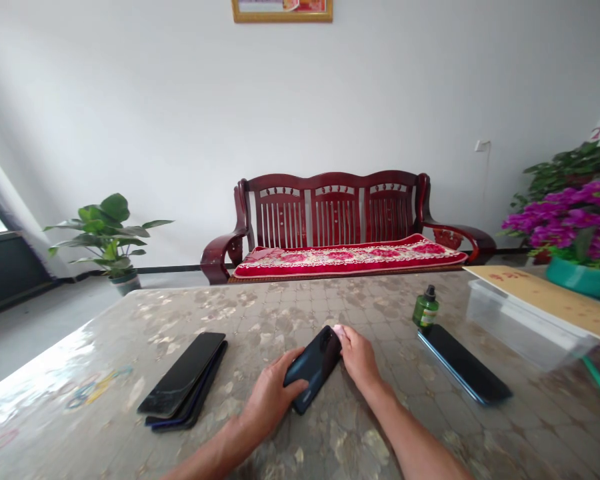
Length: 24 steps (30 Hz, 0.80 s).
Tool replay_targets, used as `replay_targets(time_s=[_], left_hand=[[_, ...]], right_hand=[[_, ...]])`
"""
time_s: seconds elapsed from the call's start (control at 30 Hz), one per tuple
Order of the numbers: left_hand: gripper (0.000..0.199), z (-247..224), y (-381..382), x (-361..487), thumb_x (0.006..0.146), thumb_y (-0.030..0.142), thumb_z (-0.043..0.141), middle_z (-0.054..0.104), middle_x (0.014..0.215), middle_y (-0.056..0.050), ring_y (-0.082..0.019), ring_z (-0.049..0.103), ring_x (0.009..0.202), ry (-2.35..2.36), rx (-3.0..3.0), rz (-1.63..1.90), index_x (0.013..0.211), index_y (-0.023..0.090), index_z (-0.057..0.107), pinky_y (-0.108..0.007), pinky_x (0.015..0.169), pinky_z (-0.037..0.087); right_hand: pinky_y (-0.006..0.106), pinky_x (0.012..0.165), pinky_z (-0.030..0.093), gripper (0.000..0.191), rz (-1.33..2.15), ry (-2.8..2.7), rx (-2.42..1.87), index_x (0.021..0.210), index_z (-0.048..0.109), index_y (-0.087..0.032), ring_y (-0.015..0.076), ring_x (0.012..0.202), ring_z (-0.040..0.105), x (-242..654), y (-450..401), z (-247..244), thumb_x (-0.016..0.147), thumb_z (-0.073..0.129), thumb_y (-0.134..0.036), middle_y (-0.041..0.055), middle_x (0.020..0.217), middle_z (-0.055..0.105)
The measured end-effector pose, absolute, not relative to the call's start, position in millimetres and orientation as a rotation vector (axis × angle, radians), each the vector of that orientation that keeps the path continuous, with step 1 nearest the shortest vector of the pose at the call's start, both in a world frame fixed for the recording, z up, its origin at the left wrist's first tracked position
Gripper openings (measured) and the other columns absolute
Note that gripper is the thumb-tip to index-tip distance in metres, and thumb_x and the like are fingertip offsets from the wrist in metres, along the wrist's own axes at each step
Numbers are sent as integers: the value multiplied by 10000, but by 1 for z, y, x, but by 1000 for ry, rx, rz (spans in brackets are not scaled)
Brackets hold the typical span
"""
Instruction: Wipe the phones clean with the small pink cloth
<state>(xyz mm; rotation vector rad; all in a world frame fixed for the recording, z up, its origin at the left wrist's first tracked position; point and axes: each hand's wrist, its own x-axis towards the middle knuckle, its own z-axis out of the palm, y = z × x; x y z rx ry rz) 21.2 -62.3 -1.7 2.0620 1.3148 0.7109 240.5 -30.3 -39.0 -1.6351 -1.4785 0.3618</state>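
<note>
Centrally, low in the frame: dark blue phone (307, 379), back face showing, tilted with its camera end to the upper right, above the patterned tabletop (260, 307). Left hand (273, 390) closed round its left long edge, thumb across the back, fingers along the far side. Right hand (359, 355) at the upper right corner of the phone, thumb and fingers pinched shut on a small pale pink scrap (339, 331), which touches that corner; material too small to tell.

Lower left of frame: stack of dark phones (184, 373), slightly fanned, lying flat, well apart from the left hand. Lower right: another phone (464, 365), dark face up. Green bottle (425, 308), black cap, upright just beside that phone's upper end. Clear plastic box (530, 337) at far right, partly under a tan board (545, 297).
</note>
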Motion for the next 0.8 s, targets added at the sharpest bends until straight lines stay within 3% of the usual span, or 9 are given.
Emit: replay_targets(time_s=[0.2,0.4,0.53,0.8], left_hand=[[816,-8,-69,14,688,209,761,617,1270,-67,-270,580,1137,1166,2133,530,1445,243,459,-331,984,429],[765,0,-68,8,729,342,812,615,1151,-46,-244,598,1049,997,2251,423,1423,291,495,-303,923,447],[819,2,-72,13,662,384,876,615,1105,-40,-248,618,1011,1027,2291,352,1397,303,523,-288,870,470],[768,-11,-84,19,738,463,828,598,1152,-63,-268,643,966,1113,2543,246,1408,298,489,-308,841,500]], right_hand=[[239,647,477,368,290,-1509,-1654,989,729,-249,200,787,699,241,-25,-45,961,378,-357,52,889,763],[261,686,494,303,243,-1571,-1664,1011,718,-271,208,839,718,238,-26,-44,922,431,-241,31,956,767],[269,705,506,260,241,-1621,-1659,984,709,-286,207,876,720,237,-28,-40,907,472,-212,4,975,765],[265,773,488,225,243,-1708,-1660,961,685,-265,181,921,696,231,-28,-39,894,513,-135,-6,982,748]])
